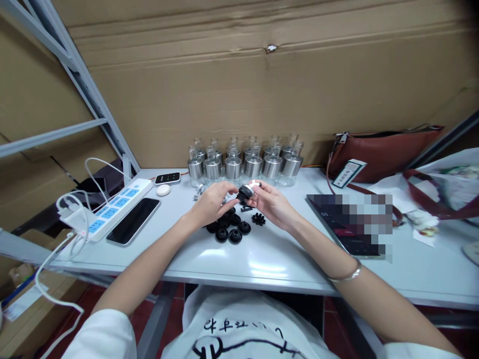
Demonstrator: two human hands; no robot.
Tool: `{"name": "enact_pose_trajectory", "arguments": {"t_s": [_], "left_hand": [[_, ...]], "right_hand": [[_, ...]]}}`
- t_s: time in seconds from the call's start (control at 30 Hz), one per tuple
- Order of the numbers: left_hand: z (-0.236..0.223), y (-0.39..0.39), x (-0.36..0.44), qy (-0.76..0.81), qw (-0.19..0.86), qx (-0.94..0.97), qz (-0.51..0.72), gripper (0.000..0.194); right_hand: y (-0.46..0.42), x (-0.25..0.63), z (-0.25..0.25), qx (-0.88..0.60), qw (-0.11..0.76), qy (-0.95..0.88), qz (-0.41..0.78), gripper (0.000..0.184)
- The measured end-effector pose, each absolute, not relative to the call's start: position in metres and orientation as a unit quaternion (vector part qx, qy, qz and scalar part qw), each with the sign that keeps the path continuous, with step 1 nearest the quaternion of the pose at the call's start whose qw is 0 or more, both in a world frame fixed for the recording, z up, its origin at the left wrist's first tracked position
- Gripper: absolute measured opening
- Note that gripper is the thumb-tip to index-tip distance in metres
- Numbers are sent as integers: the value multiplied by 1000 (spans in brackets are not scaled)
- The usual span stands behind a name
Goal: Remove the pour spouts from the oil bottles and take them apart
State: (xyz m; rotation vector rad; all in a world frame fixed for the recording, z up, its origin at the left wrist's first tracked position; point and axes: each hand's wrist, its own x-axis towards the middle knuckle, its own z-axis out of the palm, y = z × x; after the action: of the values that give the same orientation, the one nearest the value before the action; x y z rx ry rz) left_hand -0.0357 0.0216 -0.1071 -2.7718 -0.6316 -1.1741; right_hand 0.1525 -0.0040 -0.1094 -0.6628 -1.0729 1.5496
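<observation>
My left hand [214, 202] and my right hand [270, 202] meet above the white table [262, 259], fingers pinched together on a small black round part [245, 192] held between them. Below the hands lie several black round caps [229, 228] and a small black toothed piece [258, 219]. Behind the hands stand several glass jars with silver metal collars [245, 162] in rows.
A white power strip [112, 207] with cables, a black phone [133, 221], a small black device [168, 178] and a white oval object [163, 189] lie at the left. A tablet [350, 227] lies at the right, a brown bag [381, 149] behind it. Cardboard backs the table.
</observation>
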Motion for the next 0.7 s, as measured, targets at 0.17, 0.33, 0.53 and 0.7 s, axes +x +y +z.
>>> {"name": "enact_pose_trajectory", "arguments": {"t_s": [0.17, 0.33, 0.53, 0.7], "left_hand": [[-107, 21, -36, -211, -7, -909, -360, 33], [-106, 19, -34, -201, 16, -929, -309, 46], [-107, 21, -35, -236, 93, -913, -318, 43], [-107, 21, -36, -227, 133, -909, -323, 44]], "right_hand": [[-5, 153, -110, -299, 535, -483, 625, 31], [-4, 151, -113, -315, 513, -519, 607, 35], [-3, 151, -115, -369, 582, -596, 412, 31], [-5, 153, -117, -369, 503, -716, 314, 26]]}}
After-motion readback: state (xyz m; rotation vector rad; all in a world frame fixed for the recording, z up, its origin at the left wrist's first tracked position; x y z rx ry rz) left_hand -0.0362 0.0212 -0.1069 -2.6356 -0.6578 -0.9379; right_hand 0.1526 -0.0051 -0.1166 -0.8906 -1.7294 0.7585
